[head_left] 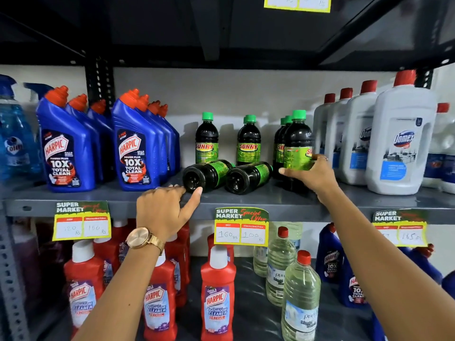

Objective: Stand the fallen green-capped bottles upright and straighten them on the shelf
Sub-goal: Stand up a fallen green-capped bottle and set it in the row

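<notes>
Two green-capped bottles lie on their sides near the front edge of the grey shelf, bottoms facing me: the left fallen bottle and the right fallen bottle. My left hand is open, its fingertips touching the left one's bottom. My right hand wraps around an upright bottle. More stand behind.

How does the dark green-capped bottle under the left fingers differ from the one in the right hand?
The left-hand bottle lies on its side, base outward; the right-hand bottle stands upright. The left hand only touches its base; the right hand wraps the label. Both are dark with green labels.
</notes>
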`<state>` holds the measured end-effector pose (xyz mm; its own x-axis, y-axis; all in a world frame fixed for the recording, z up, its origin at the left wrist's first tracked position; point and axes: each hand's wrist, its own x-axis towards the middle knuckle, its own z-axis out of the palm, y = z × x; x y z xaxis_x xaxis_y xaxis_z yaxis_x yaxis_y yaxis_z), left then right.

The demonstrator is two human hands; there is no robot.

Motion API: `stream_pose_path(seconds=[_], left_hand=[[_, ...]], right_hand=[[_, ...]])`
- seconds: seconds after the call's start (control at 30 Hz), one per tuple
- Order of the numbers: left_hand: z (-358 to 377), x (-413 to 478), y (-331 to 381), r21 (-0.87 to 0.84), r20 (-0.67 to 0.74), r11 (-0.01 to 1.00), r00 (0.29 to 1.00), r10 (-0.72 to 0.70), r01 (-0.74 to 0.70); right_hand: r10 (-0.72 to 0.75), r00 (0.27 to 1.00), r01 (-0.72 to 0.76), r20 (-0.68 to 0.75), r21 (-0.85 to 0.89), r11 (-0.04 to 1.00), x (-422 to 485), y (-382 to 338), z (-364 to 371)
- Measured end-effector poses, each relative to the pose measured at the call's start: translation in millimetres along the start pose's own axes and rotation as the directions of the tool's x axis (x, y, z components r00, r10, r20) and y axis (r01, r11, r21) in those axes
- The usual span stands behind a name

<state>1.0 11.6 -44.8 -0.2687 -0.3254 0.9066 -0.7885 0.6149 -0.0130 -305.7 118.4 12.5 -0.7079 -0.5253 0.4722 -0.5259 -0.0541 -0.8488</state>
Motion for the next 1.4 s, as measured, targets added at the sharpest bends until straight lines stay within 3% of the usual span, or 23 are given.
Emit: stream_pose_path(seconds=[0.1, 0.3, 0.43, 0.53, 0.67, 1.03, 1.33, 1.4], left_hand=[[-1, 0, 1, -0.015, -0.011, 1.000, 1.000, -0.003, 0.003], [-3, -1, 1, -0.033, -0.009, 0.999, 1.000, 0.000, 0.000], [-3, -1, 2, -0.038, -0.004, 0.999, 1.000, -0.008, 0.008], [-2, -1, 1, -0.031, -0.005, 0.999, 1.000, -0.021, 0.021], [-3, 0, 2, -0.036, 0.002, 0.999, 1.000, -0.023, 0.024], [-4, 0, 4, -0.024, 0.004, 0.999, 1.000, -0.027, 0.027], [-5, 0, 2, -0.017, -0.003, 1.000, 1.000, 0.002, -0.002], [-6, 0, 2, -0.015, 0.003, 1.000, 1.000, 0.014, -0.014]], right_hand=[[0.068, 0.992, -0.085, 0.109, 0.159, 0.984, 1, 3, -4], [0.035, 0.998, -0.036, 0.056, 0.021, 0.999, 3, 4, -3], [0.053, 0.982, -0.065, 0.179, 0.063, 0.996, 1, 3, -3], [0.075, 0.987, -0.090, 0.146, 0.104, 0.990, 4, 8, -6], [0.078, 0.994, -0.078, 0.080, -0.005, 0.997, 5, 8, -4], [0.035, 0.995, -0.032, 0.094, -0.039, 0.999, 4, 10, -6], [0.102, 0.991, -0.099, 0.087, -0.044, 0.994, -2, 6, -7], [0.043, 0.999, -0.048, -0.030, -0.176, 0.983, -8, -1, -7]])
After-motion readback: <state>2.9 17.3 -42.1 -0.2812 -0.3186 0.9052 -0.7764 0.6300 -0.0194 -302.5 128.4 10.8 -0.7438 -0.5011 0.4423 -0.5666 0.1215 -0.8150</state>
